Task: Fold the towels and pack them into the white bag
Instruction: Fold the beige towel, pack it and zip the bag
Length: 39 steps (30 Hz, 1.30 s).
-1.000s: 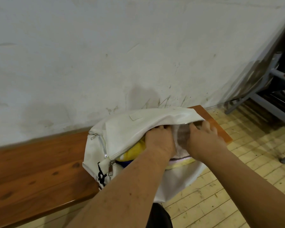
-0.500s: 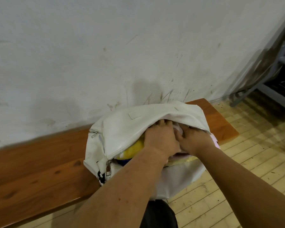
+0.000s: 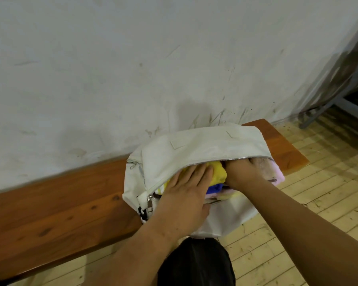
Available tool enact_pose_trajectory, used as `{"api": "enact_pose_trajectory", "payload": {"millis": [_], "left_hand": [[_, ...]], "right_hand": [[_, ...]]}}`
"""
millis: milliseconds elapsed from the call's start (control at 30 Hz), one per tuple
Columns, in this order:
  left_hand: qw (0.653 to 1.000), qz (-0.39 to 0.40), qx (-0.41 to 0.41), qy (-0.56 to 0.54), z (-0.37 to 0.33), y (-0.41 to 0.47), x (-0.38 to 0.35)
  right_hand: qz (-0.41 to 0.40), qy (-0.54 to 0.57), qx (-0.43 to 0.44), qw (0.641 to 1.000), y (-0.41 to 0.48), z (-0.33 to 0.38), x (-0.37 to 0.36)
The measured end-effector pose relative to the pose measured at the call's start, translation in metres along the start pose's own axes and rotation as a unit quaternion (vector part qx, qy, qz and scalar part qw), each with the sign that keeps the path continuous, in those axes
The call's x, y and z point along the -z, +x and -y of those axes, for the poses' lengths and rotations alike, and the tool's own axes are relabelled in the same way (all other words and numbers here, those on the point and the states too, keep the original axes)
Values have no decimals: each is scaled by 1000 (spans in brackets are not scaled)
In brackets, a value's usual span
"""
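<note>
A scuffed white wall is backing a wooden bench; pale plank flooring is running right toward a grey metal frame.

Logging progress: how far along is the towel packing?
Done: yellow towel and blue towel sit inside the open white bag. In hand: left hand presses on them; right hand pushes a beige towel in. Left: tucking in the pink towel edge overhanging the opening.

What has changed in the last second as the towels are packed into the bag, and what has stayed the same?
The left hand drew back from the opening and now lies flat on the yellow towel. The right hand pushed the pale towel further into the bag, which stays open on the bench.
</note>
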State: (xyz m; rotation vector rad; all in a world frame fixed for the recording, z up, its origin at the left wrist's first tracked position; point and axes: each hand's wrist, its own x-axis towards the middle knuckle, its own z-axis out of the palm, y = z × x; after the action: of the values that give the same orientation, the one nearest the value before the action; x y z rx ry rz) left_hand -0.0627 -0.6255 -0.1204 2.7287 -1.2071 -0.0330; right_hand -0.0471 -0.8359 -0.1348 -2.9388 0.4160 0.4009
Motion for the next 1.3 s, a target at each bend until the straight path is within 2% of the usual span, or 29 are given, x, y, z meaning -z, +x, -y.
{"api": "enact_pose_trajectory", "payload": {"millis": [67,133,200,233,333,400,500,567,600,700,767,933,1033,1133,1300], "left_hand": [[999,1,-22,-38,6,-12,5],[997,-7,-18,-70,12,-29,10],[997,-26,19,-69,12,-47,13],[997,-32,38,-63,12,-54,14],[996,-18,46,-81,13,-66,13],[988,-22,46,-148,17,-73,18],[931,-91,151,-321,25,-91,34],[901,-155,223,-337,37,-102,33],[894,-162,249,-336,43,-105,30],[881,-117,302,-346,52,-107,23],[878,-98,324,-339,52,-105,22],[885,-109,318,-323,52,-97,21],[895,-114,315,-294,55,-98,19],[888,-96,347,-288,55,-101,16],[893,-110,324,-292,53,-104,7]], "right_hand": [[-77,139,17,987,-16,5,2],[-161,302,23,939,-36,13,6],[-174,368,26,913,-52,23,7],[-168,349,53,920,-58,28,4],[-149,169,124,966,-66,37,-17],[-133,85,99,983,-68,36,-24],[-199,141,97,965,-87,43,-19],[-264,189,126,937,-106,56,-19],[-279,211,140,927,-117,65,-20],[-212,294,161,918,-137,101,-26],[-162,341,138,916,-139,121,-32],[-125,373,94,915,-134,150,-32],[-109,343,91,928,-129,156,-30],[-113,311,108,937,-128,157,-29],[-92,238,146,956,-128,156,-24]]}}
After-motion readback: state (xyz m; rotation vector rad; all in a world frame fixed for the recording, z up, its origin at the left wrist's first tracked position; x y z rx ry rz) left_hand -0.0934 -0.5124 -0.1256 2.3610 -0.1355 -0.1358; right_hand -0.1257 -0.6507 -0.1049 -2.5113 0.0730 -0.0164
